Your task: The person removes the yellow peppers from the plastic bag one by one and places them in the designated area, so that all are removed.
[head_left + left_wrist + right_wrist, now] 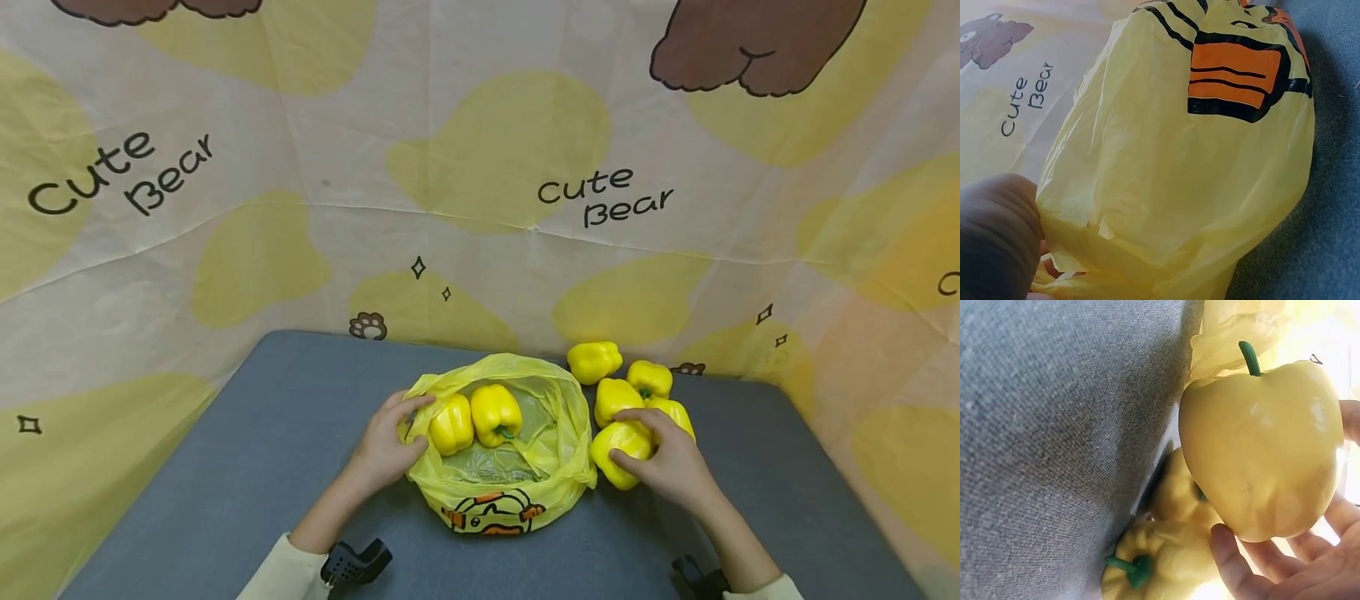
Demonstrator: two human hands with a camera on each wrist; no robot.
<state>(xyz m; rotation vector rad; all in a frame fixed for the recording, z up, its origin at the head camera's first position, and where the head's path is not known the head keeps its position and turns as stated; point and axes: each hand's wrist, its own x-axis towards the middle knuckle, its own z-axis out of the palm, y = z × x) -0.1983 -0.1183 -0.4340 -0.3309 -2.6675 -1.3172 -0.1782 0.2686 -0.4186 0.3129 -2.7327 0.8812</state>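
Observation:
A yellow plastic bag (566, 492) sits open on the table with two yellow bell peppers (496, 414) inside, toward its left. My left hand (386, 442) grips the bag's left rim; in the left wrist view the thumb (1000, 237) lies against the bag's side, near an orange and black print. At the bag's right, my right hand (675, 467) holds a yellow bell pepper (624, 454) between thumb and fingers. The right wrist view shows this pepper (1260, 450) with its green stem pointing up and fingers around its lower right side.
Several more yellow bell peppers (595, 362) lie in a cluster behind the right hand, at the bag's right. The grey table (247, 467) reaches back to a hanging cloth (480, 250) printed with bears and yellow patches.

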